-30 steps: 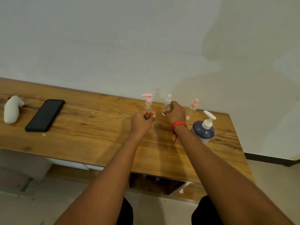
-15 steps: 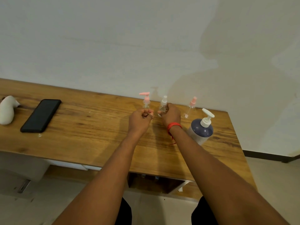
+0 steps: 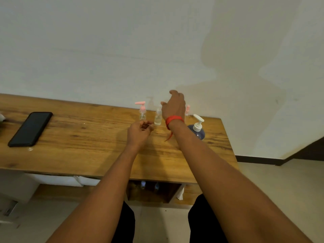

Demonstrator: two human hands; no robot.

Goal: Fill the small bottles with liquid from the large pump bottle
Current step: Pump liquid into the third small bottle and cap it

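Note:
Three small clear bottles stand near the wall on the wooden table (image 3: 87, 137): one with a pink pump (image 3: 142, 112), a middle one with a white top (image 3: 158, 116), and one with a pink top (image 3: 187, 110) partly hidden behind my right hand. The large dark-blue pump bottle (image 3: 197, 130) with a white pump stands to the right. My right hand (image 3: 173, 106), with a red thread at the wrist, is raised above the middle bottle, fingers relaxed and holding nothing. My left hand (image 3: 140, 131) hovers in front of the bottles with loosely curled fingers, holding nothing that I can see.
A black phone (image 3: 30, 128) lies flat on the table's left part. The white wall runs right behind the bottles. The table's right edge is just beyond the large bottle. An open shelf compartment (image 3: 152, 192) sits under the tabletop.
My right hand let go of the middle small bottle and rose above it toward the right. My left hand drew back slightly from the bottles.

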